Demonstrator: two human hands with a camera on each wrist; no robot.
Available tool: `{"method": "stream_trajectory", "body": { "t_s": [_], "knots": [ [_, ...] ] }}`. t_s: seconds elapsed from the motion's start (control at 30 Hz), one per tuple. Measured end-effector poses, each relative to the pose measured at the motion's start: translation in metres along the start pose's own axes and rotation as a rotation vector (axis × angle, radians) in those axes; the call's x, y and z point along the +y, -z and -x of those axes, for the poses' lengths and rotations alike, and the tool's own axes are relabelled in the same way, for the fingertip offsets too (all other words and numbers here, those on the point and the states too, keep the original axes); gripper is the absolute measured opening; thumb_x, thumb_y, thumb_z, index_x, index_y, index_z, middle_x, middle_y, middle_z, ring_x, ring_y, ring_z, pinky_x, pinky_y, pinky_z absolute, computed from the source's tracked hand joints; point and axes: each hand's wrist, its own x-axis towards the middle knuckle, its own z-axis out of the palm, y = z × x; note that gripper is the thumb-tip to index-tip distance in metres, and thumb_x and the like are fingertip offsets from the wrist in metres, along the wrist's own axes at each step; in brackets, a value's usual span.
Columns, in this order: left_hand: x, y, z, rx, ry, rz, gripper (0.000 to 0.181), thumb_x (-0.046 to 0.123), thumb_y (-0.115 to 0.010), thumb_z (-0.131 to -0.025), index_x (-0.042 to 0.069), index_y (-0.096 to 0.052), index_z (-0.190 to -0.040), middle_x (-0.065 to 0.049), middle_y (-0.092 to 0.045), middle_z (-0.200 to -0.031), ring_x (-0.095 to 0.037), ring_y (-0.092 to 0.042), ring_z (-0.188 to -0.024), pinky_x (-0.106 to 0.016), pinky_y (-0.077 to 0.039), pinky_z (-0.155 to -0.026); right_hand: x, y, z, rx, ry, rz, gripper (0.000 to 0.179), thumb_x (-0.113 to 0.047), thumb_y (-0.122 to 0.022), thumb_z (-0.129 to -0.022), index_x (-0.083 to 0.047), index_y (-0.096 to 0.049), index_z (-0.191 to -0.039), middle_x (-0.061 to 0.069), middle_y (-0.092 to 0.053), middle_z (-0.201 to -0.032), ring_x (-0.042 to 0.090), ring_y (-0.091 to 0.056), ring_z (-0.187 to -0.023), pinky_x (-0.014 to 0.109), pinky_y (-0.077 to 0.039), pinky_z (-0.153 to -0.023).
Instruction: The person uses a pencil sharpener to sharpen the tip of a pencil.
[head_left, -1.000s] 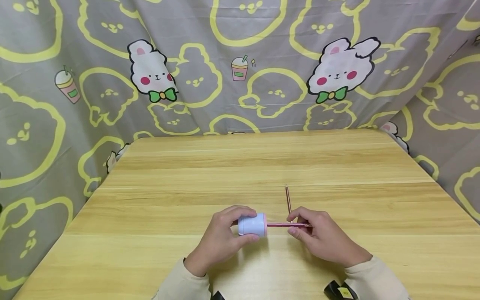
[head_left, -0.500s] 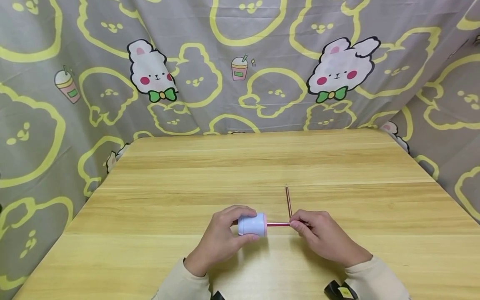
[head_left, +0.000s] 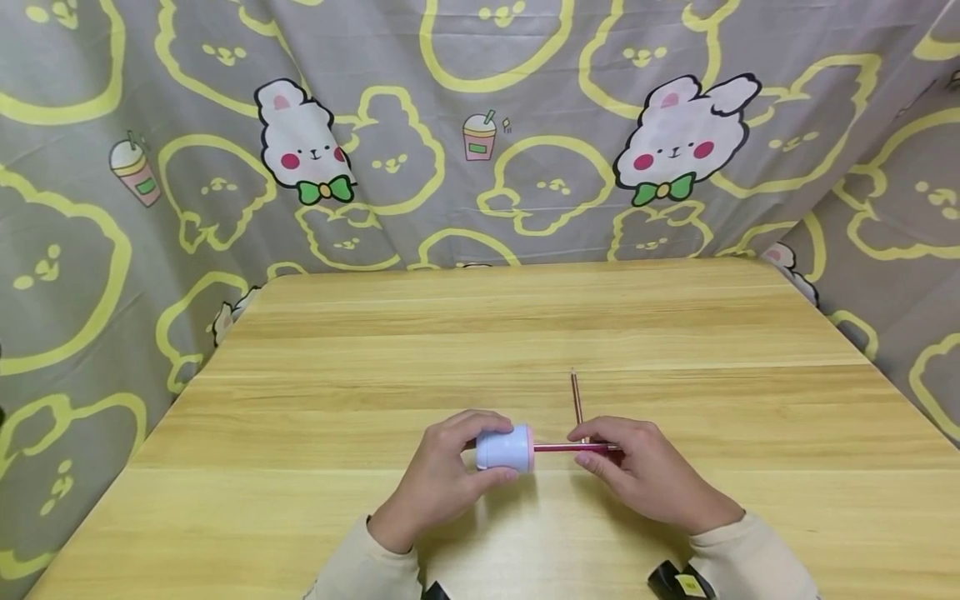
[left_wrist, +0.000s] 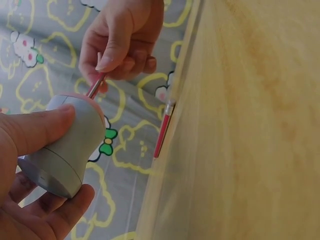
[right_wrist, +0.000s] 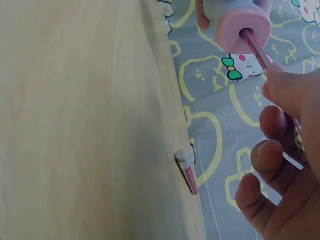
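My left hand (head_left: pixel 442 479) grips a pale blue pencil sharpener (head_left: pixel 504 450) on its side, thumb on one side and fingers on the other. Its round pink face (right_wrist: pixel 227 32) points to the right. A red striped pencil (head_left: pixel 555 447) has one end in the hole of that face. On the pencil's other end is my right hand (head_left: pixel 645 475), the thumb and forefinger lightly pinching it. In the right wrist view the other fingers (right_wrist: pixel 267 155) curl loosely around it. The pencil's tip is hidden inside the sharpener.
A second red pencil (head_left: pixel 577 404) lies on the wooden table (head_left: pixel 375 350) just beyond my right hand, its far end pointing away. Behind the table hangs a grey patterned curtain (head_left: pixel 420 167). A black device (head_left: pixel 678 581) is at the right cuff.
My right fingers closed further around the pencil half a second ago and have since loosened, with the forefinger stretched forward along it. The left hand and sharpener stay nearly still.
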Motion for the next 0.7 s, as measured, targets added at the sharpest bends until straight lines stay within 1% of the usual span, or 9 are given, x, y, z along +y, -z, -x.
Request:
{"method": "stream_trajectory", "body": {
  "t_s": [0.13,0.27,0.4,0.7],
  "knots": [
    [-0.0001,-0.0001,0.0000,-0.008,0.001,-0.001,0.042,0.001,-0.087,-0.068,0.005,-0.066,-0.105,-0.004,-0.067,-0.110,-0.020,-0.063,-0.098,-0.028,-0.058,-0.078,0.0009,-0.0010,-0.0002,0.006,0.023,-0.006,0.021,0.000,-0.071,-0.085,-0.015,-0.067,-0.098,-0.015,-0.061,-0.083,0.000,-0.051,-0.066,0.018,-0.048,-0.053],
    [-0.0006,-0.0002,0.0000,-0.010,0.000,-0.003,0.042,0.002,-0.087,-0.069,0.005,-0.066,-0.105,-0.004,-0.067,-0.109,-0.019,-0.063,-0.097,-0.028,-0.058,-0.077,0.0008,-0.0013,-0.0004,0.000,0.021,-0.002,0.016,-0.002,-0.070,-0.087,-0.014,-0.068,-0.097,-0.016,-0.060,-0.084,0.001,-0.052,-0.067,0.019,-0.049,-0.054],
    [-0.0015,-0.0004,0.0001,-0.008,-0.008,-0.007,0.042,0.003,-0.087,-0.069,0.006,-0.066,-0.105,-0.004,-0.067,-0.109,-0.019,-0.063,-0.096,-0.028,-0.058,-0.077,0.0011,-0.0019,-0.0006,0.010,0.035,0.014,0.013,-0.002,-0.071,-0.087,-0.012,-0.068,-0.094,-0.016,-0.058,-0.085,0.001,-0.052,-0.069,0.019,-0.050,-0.055],
    [-0.0012,-0.0012,0.0001,-0.010,0.004,-0.006,0.041,0.002,-0.087,-0.068,0.006,-0.066,-0.104,-0.003,-0.067,-0.108,-0.018,-0.063,-0.096,-0.028,-0.058,-0.076,0.0009,-0.0022,0.0000,0.011,0.019,0.029,0.019,-0.001,-0.071,-0.087,-0.016,-0.069,-0.098,-0.016,-0.059,-0.087,0.001,-0.053,-0.071,0.019,-0.050,-0.057]
  ]
}}
